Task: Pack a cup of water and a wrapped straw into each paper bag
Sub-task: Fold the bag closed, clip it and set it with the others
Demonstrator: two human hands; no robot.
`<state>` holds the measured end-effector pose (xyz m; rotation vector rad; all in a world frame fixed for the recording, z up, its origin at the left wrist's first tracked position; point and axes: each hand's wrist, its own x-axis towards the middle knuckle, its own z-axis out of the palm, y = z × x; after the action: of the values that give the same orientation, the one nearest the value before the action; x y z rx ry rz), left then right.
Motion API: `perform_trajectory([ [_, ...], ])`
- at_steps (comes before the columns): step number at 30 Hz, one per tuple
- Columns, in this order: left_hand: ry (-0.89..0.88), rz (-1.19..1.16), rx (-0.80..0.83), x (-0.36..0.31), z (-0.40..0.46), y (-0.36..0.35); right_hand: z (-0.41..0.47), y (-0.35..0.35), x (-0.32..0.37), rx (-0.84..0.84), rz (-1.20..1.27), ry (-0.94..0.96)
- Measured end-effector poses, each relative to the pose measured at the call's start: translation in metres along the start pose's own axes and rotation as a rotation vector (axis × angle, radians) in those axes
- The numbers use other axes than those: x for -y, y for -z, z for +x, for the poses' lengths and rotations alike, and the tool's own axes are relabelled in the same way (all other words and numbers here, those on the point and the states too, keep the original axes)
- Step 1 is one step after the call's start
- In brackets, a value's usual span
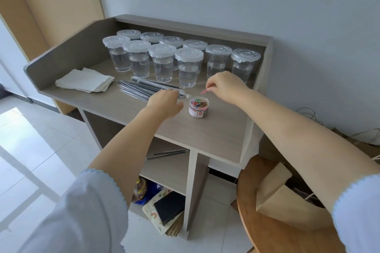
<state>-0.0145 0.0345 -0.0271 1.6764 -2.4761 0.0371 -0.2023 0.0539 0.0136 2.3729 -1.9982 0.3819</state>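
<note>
Several lidded clear cups of water [188, 68] stand in rows at the back of the grey shelf top [216, 135]. A pile of wrapped black straws [139, 87] lies in front of them. My left hand [164, 103] rests palm down on the right end of the straws; its fingers are hidden, so its grip is unclear. My right hand [225, 85] pinches a pink paper clip [204, 91] just above an open jar of coloured paper clips [198, 107]. A brown paper bag [287, 201] stands on the round wooden table [267, 238] at lower right.
A stack of napkins [85, 82] lies at the shelf top's left. Raised walls edge the shelf top on the left, back and right. Lower compartments hold loose straws [166, 154], snack packets and books [164, 207]. More paper bags [366, 146] lie at far right.
</note>
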Motion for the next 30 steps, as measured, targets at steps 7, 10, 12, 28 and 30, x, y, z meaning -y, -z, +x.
perform_trajectory([
  [7,-0.128,-0.05,-0.083,-0.035,0.015,0.014,-0.037,0.022,-0.019,-0.183,-0.017,0.007],
  [10,-0.206,-0.077,-0.127,-0.061,0.019,0.022,-0.06,0.033,-0.033,-0.226,-0.028,-0.054],
  [12,-0.267,-0.109,-0.16,-0.081,0.022,0.027,-0.077,0.041,-0.045,-0.269,-0.058,-0.119],
  [28,-0.654,-0.186,-0.124,-0.268,0.003,0.012,-0.239,0.061,-0.156,-0.292,-0.106,-0.475],
  [30,-0.661,-0.196,-0.069,-0.295,-0.005,0.001,-0.256,0.061,-0.171,-0.286,-0.082,-0.488],
])
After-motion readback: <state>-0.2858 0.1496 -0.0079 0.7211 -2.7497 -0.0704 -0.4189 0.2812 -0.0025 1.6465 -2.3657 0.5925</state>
